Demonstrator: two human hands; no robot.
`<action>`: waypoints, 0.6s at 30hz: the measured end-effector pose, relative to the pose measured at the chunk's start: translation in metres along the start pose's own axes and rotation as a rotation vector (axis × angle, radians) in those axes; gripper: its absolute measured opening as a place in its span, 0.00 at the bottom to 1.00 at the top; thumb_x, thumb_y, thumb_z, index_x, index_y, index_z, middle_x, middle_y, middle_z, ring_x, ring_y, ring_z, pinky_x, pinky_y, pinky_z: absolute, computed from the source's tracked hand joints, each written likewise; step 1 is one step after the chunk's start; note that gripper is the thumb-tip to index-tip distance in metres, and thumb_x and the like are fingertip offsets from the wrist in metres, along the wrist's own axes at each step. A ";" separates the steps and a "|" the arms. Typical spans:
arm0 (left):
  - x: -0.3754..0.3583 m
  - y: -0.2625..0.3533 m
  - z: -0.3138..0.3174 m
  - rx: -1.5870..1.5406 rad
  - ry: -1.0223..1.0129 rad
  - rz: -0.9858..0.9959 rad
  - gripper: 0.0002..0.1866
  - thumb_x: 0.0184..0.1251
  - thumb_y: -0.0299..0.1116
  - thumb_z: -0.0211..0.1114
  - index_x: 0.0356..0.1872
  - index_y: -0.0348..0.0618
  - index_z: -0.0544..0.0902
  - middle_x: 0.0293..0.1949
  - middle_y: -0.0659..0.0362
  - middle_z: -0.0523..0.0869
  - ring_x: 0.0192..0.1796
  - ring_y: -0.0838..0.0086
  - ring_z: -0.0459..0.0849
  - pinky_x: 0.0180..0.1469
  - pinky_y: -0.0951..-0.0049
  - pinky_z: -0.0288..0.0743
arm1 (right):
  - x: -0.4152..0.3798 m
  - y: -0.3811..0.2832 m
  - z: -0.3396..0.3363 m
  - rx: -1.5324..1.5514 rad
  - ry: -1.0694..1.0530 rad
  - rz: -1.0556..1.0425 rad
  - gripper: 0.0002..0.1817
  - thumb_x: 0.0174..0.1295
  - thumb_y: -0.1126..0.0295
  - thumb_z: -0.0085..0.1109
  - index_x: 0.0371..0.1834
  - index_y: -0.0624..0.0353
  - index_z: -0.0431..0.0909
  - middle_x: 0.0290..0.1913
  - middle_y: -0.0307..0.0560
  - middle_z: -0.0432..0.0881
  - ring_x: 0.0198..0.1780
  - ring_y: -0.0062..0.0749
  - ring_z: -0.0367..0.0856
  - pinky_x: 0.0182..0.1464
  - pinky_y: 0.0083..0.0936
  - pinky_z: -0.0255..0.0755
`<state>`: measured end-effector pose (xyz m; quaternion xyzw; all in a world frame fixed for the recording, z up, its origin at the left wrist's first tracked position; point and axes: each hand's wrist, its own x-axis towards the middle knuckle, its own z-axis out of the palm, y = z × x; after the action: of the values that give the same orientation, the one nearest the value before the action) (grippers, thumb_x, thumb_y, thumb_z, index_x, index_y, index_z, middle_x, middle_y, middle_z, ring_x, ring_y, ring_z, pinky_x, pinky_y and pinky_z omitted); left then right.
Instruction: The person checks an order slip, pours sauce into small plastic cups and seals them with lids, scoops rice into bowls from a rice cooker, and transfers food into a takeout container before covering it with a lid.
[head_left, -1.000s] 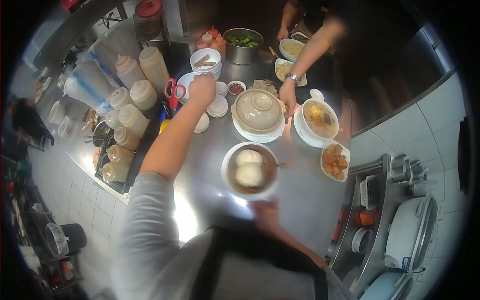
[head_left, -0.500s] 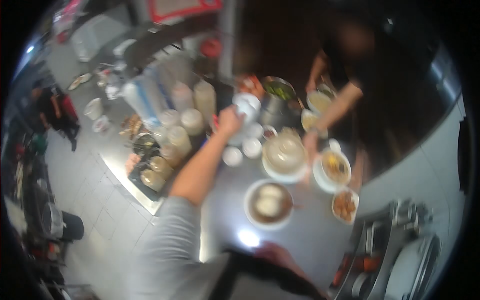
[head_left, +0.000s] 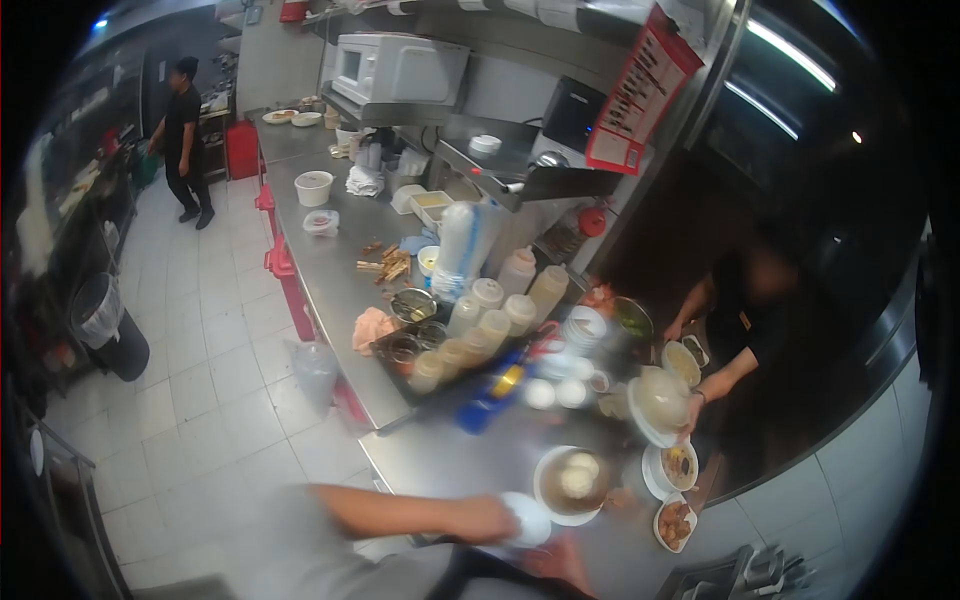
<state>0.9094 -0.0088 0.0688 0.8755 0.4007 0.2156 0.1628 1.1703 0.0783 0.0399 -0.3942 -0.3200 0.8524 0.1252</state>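
Observation:
My left hand (head_left: 488, 519) is closed on the edge of a small white bowl (head_left: 527, 519), low over the steel counter. Just below it, my right hand (head_left: 562, 562) is smeared by motion, and its fingers do not show clearly. To the right of the small bowl sits a larger white bowl (head_left: 544, 483) with brown liquid and a pale rounded mound (head_left: 579, 476) in it. Farther up stands a stack of white bowls (head_left: 584, 326), with small white cups (head_left: 540, 393) near it.
A co-worker's hand (head_left: 697, 393) is at a white dish with a domed cover (head_left: 663, 400). A bowl of food (head_left: 672, 466) and a dish of brown pieces (head_left: 676, 524) line the right side. Squeeze bottles (head_left: 495, 325) stand left of the stack. Another person (head_left: 183, 135) stands far left.
My left hand has come back from the bowl stack toward my body, now with a small white bowl. The view has tilted up. The co-worker's covered dish looks tilted now.

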 end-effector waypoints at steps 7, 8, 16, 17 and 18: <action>-0.043 -0.006 0.045 0.104 0.034 0.030 0.11 0.53 0.35 0.63 0.36 0.45 0.75 0.40 0.57 0.77 0.48 0.64 0.77 0.58 0.61 0.65 | 0.051 0.037 0.023 -1.011 0.425 -0.445 0.16 0.54 0.69 0.65 0.44 0.63 0.77 0.43 0.51 0.79 0.37 0.34 0.81 0.35 0.31 0.76; -0.047 -0.008 0.048 0.149 0.053 0.040 0.14 0.51 0.34 0.65 0.40 0.45 0.76 0.43 0.56 0.78 0.51 0.64 0.76 0.60 0.61 0.65 | 0.050 0.037 0.027 -1.108 0.497 -0.479 0.15 0.53 0.69 0.65 0.43 0.63 0.77 0.42 0.52 0.79 0.37 0.35 0.81 0.36 0.32 0.75; -0.058 0.000 0.058 -0.654 0.489 -0.403 0.53 0.37 0.32 0.79 0.68 0.38 0.57 0.65 0.46 0.65 0.67 0.54 0.64 0.68 0.63 0.57 | 0.064 0.021 0.056 -1.592 0.520 -0.958 0.11 0.58 0.73 0.54 0.44 0.61 0.76 0.38 0.57 0.77 0.41 0.53 0.76 0.42 0.42 0.71; -0.055 0.002 0.046 -0.637 0.448 -0.415 0.54 0.37 0.31 0.79 0.69 0.37 0.56 0.65 0.45 0.65 0.67 0.55 0.65 0.68 0.63 0.58 | 0.064 0.018 0.056 -1.678 0.477 -1.079 0.10 0.59 0.73 0.54 0.43 0.61 0.76 0.38 0.54 0.77 0.41 0.50 0.76 0.43 0.40 0.71; -0.051 0.002 0.037 -0.608 0.396 -0.406 0.54 0.37 0.31 0.79 0.69 0.37 0.55 0.64 0.44 0.65 0.66 0.55 0.66 0.67 0.63 0.59 | 0.057 0.012 0.066 -1.589 0.462 -1.222 0.09 0.60 0.73 0.53 0.43 0.60 0.76 0.38 0.53 0.77 0.43 0.48 0.76 0.44 0.40 0.72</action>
<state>0.8997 -0.0530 0.0249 0.6322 0.5069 0.4519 0.3731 1.0838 0.0667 0.0305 -0.2875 -0.9056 0.0883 0.2991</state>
